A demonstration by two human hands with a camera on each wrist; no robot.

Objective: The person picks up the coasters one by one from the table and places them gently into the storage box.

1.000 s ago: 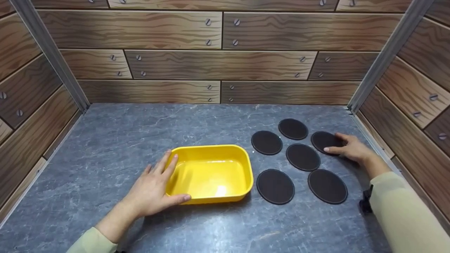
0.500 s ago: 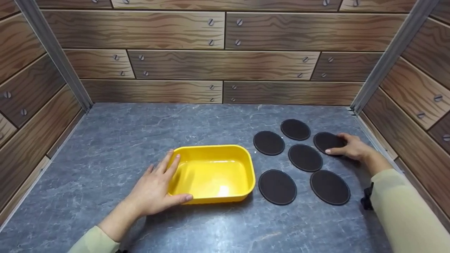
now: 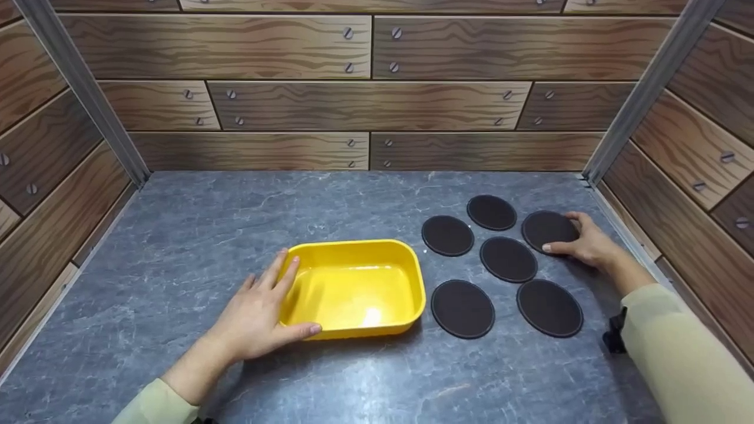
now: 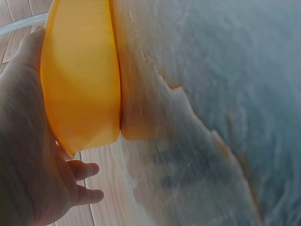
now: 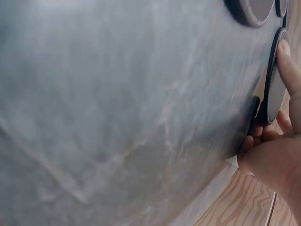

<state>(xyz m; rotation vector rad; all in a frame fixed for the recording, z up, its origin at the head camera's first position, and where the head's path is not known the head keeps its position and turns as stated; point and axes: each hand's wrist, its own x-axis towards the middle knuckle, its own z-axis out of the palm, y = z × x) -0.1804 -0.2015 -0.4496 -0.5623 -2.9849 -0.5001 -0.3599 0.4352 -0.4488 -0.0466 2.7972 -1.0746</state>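
Note:
My left hand [image 3: 253, 321] holds the left end of a yellow plastic tub [image 3: 362, 294], thumb along the near rim and fingers over the far left corner. In the left wrist view the palm lies beside the tub's outer wall [image 4: 82, 80], with two fingertips sticking out past it. At the right, my right hand [image 3: 592, 244] pinches a round black coaster [image 3: 548, 231] by its right edge, thumb on top. The right wrist view shows that coaster [image 5: 276, 89] tilted up off the table, fingers beneath it. Nothing lies inside the tub.
Several more black coasters lie flat between the tub and my right hand, among them a middle one [image 3: 508, 259] and a near one [image 3: 463, 309]. Wood-patterned walls [image 3: 371, 106] enclose the grey marbled table [image 3: 235, 212] at back and sides.
My right hand has raised the edge of the coaster it pinches, which now sits slightly higher and further back. My left hand and the tub stay in place.

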